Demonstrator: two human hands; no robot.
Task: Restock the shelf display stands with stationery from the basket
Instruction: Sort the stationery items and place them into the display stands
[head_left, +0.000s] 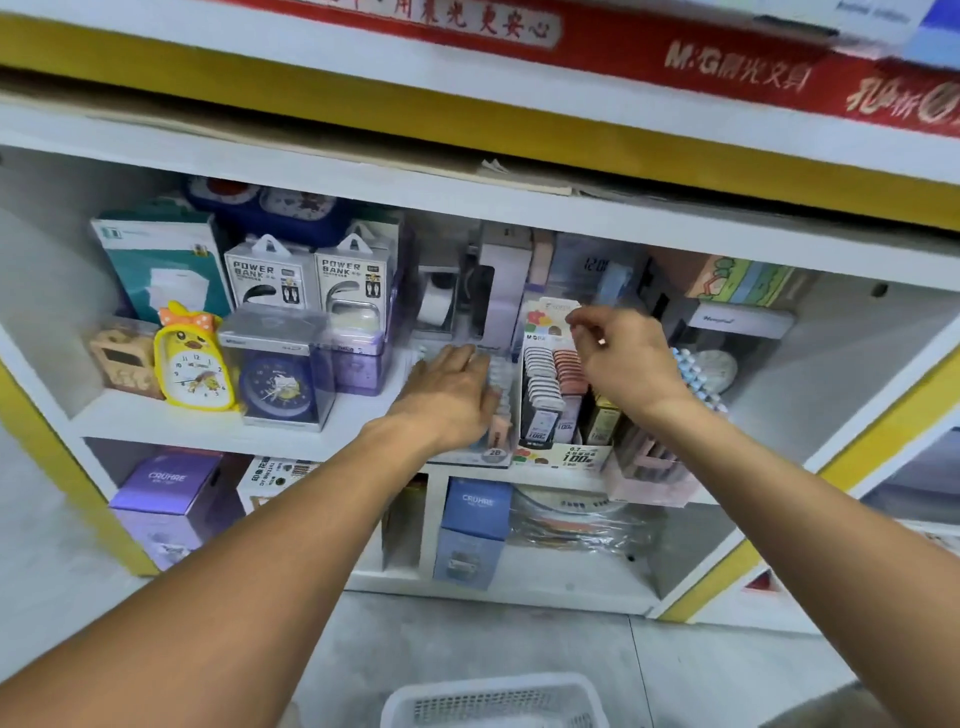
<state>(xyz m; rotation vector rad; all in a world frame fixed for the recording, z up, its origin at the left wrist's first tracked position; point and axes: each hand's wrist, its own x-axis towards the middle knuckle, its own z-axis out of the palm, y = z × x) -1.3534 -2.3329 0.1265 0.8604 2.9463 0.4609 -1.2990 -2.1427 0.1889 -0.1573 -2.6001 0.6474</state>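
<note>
Steadying the lead-refill display stand, left hand lies flat beside it, right hand pinching its header card upright.

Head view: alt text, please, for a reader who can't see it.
A person's left hand lies flat on a clear 2B pencil-lead display stand on a white shelf, while the right hand pinches the card header of the neighbouring lead-refill stand. A yellow duck alarm clock stands left; a white plastic basket sits below.

Labels I read on the shelf

"POWER BANK" on two white boxes at the shelf's back, "CRUHRE" on the purple box below, "M&G" on the red banner.
</note>
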